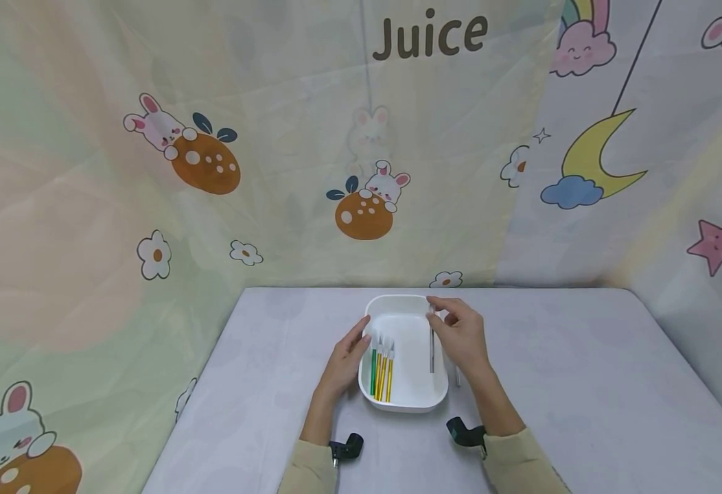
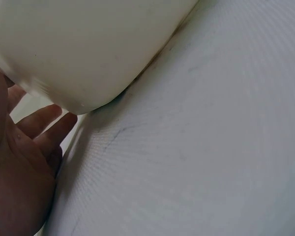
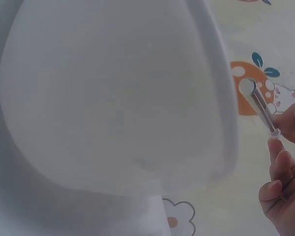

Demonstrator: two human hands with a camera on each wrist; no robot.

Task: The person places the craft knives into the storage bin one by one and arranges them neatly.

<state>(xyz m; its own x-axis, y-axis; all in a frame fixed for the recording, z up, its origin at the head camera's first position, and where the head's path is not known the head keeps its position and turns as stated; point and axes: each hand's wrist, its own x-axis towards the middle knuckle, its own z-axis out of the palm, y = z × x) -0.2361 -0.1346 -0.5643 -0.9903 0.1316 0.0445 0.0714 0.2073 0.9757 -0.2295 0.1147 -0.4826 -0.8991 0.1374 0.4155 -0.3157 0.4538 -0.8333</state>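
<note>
A white rectangular tray stands on the table. Along its left side lie several slim sticks, one green and the others yellow, with pale tips towards the back. My left hand rests fingertips and thumb against the tray's left rim; in the left wrist view its fingers touch the outer wall. Over the right side of the tray, my right hand pinches a thin silver stick by its far end, the other end pointing towards me. The right wrist view shows the stick's round, shiny end.
Outside the tray's right wall, another thin silver stick lies on the table, partly hidden by the right hand and tray. The white table meets a printed cloth at its back edge. Both wrists carry black camera mounts.
</note>
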